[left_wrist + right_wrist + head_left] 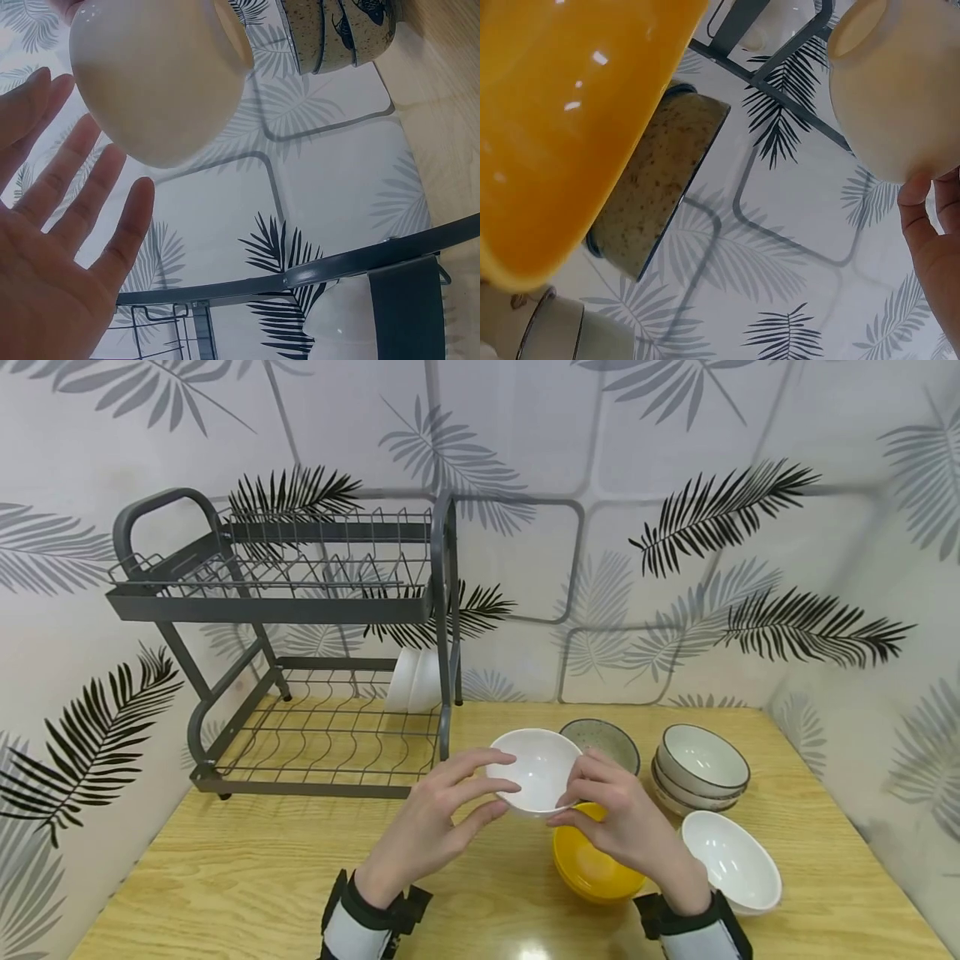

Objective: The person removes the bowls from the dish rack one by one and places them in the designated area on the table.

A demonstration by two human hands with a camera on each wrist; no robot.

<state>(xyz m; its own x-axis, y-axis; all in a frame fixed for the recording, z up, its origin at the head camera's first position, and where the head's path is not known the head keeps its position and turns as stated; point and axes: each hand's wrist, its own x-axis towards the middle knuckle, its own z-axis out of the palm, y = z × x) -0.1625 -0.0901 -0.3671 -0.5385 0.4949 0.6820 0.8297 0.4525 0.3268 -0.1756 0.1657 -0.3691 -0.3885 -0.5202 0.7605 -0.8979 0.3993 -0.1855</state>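
I hold a small white bowl in the air above the wooden table, between both hands. My right hand pinches its right rim and side with thumb and fingers. On the bowl's left side, my left hand has its fingers straight and spread. In the left wrist view its palm faces the bowl, and whether the fingertips touch it is unclear. Just below the bowl, a yellow bowl sits partly under my right hand.
A grey two-tier dish rack stands at the back left, with white dishes leaning in its lower tier. A speckled grey bowl, a stack of rimmed bowls and another white bowl sit to the right.
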